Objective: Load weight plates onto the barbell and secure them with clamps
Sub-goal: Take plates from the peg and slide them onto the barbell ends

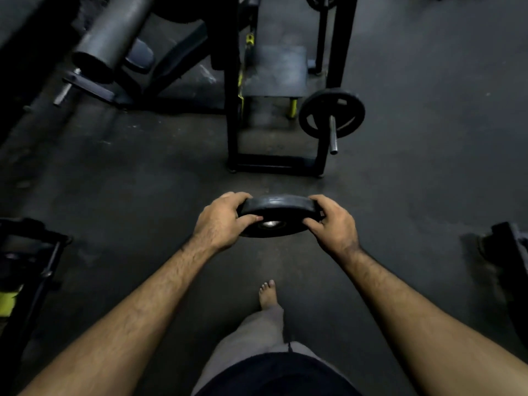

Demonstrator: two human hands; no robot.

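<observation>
I hold a small black weight plate (pixel 278 208) at waist height in front of me, tilted nearly flat, its metal-lined centre hole facing down towards me. My left hand (pixel 220 221) grips its left rim and my right hand (pixel 333 224) grips its right rim. Ahead, a barbell sleeve (pixel 333 135) points towards me from a black rack, with one black plate (pixel 331 113) on it. The rest of the bar is hidden behind the rack. No clamp is in sight.
A black rack frame (pixel 233 110) with a grey seat pad (pixel 277 71) stands straight ahead. A padded bench and roller (pixel 111 35) lie at the upper left. Dark equipment sits at the left edge (pixel 25 261) and right edge (pixel 508 252). My bare foot (pixel 268 294) is on rubber flooring.
</observation>
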